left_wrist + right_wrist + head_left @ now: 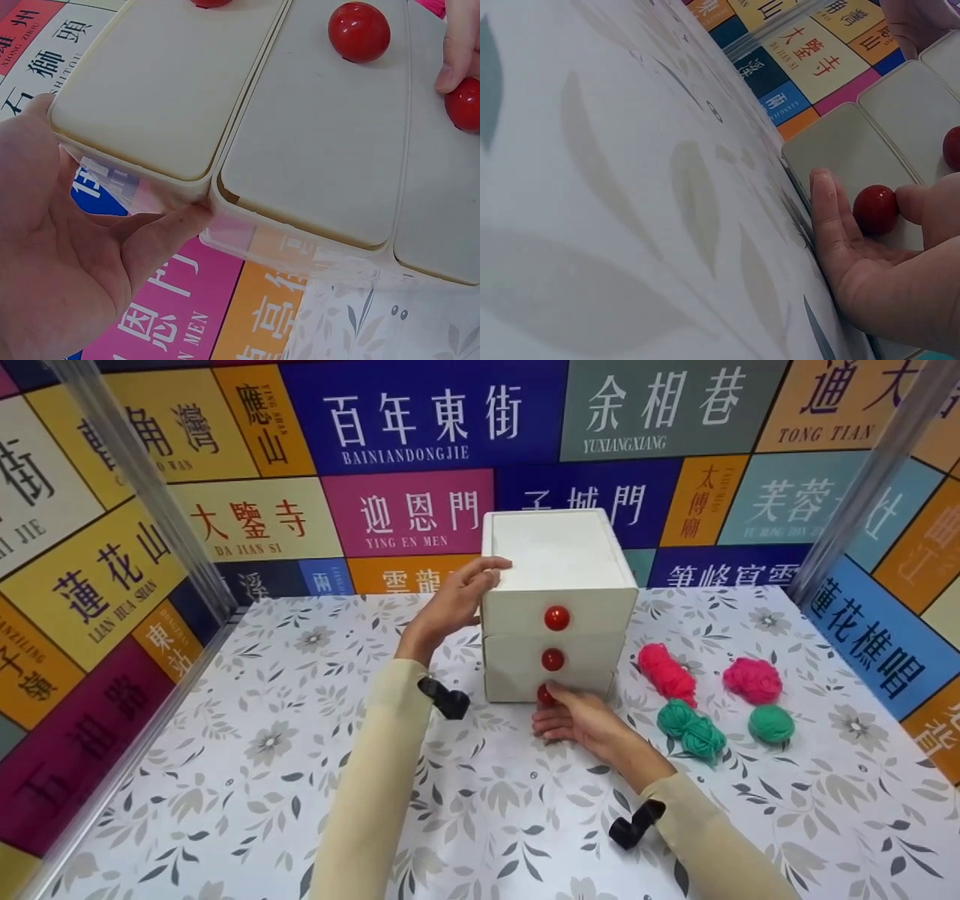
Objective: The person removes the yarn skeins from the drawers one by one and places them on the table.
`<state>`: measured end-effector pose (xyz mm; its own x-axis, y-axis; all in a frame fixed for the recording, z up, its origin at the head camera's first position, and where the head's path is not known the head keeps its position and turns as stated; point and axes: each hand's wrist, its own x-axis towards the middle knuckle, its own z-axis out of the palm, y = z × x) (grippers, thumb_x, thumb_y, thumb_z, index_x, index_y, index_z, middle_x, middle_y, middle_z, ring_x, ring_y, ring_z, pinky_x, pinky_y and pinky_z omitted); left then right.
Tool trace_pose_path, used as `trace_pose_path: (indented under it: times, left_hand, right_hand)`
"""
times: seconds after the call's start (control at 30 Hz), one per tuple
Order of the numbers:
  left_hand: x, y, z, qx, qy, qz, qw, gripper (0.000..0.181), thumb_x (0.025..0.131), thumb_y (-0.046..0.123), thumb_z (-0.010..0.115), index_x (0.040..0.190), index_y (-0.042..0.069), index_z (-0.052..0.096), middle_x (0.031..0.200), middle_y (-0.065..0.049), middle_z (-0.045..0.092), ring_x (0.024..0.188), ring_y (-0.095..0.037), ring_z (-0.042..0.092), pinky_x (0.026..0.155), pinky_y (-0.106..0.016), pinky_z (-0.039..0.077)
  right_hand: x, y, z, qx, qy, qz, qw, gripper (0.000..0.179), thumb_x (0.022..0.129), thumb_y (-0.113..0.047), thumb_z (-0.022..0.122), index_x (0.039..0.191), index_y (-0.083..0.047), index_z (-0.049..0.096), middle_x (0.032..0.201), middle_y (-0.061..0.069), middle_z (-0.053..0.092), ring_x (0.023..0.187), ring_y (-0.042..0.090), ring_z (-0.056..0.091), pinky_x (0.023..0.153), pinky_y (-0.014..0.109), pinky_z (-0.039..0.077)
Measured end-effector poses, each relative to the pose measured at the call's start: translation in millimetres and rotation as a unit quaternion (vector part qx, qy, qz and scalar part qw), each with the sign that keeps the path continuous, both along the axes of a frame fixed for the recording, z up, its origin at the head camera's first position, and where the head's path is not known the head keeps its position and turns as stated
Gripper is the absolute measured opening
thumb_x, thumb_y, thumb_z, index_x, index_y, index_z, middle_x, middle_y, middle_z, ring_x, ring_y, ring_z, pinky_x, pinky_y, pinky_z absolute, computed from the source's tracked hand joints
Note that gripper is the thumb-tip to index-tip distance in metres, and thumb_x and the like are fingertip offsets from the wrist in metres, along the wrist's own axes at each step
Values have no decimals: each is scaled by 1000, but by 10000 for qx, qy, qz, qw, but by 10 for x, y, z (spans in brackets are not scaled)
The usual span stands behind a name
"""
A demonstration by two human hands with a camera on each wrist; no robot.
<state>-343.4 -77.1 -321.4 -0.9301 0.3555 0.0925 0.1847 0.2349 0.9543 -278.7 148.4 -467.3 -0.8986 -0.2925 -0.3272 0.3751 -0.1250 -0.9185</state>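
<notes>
A white box with three stacked drawers point(559, 551) stands upright on the table, a round red knob on each drawer front. At its upper left edge, my left hand point(461, 598) holds the box, fingers over the top edge and thumb point(169, 236) along the side. My right hand point(581, 724) is low at the front, with the thumb on top of the bottom red knob point(875, 210) and the fingers below it. Above that are the middle red knob point(553, 659) and the top red knob point(556, 618). The drawer fronts sit nearly flush with the box.
Right of the box lie a pinkish-red yarn skein point(667, 671), a green yarn skein point(690, 729), a pink yarn ball point(752, 680) and a green yarn ball point(771, 724). A leaf-patterned cloth point(262, 765) covers the table. Panels with street names point(420, 416) rise behind and at both sides.
</notes>
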Motion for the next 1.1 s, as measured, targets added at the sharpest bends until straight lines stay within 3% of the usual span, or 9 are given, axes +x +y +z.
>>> trace_pose_path:
  times: [0.4, 1.1]
  left_hand:
    - [7, -4, 1, 57, 2, -36, 10000, 35, 108, 28, 41, 140, 20, 53, 138, -14, 56, 115, -28, 61, 103, -53, 52]
    - [-1, 5, -4, 24, -39, -31, 10000, 35, 108, 28, 40, 140, 21, 53, 144, -13, 53, 123, -30, 59, 104, -53, 51]
  right_hand:
    - [32, 18, -16, -132, 29, 94, 9999, 41, 105, -34, 51, 114, 6, 56, 82, 7, 75, 76, 17, 74, 72, 26, 61]
    - [234, 74, 13, -175, -101, 467, 9987, 52, 106, -33, 50, 126, 16, 47, 86, 8, 74, 81, 19, 73, 78, 29, 62]
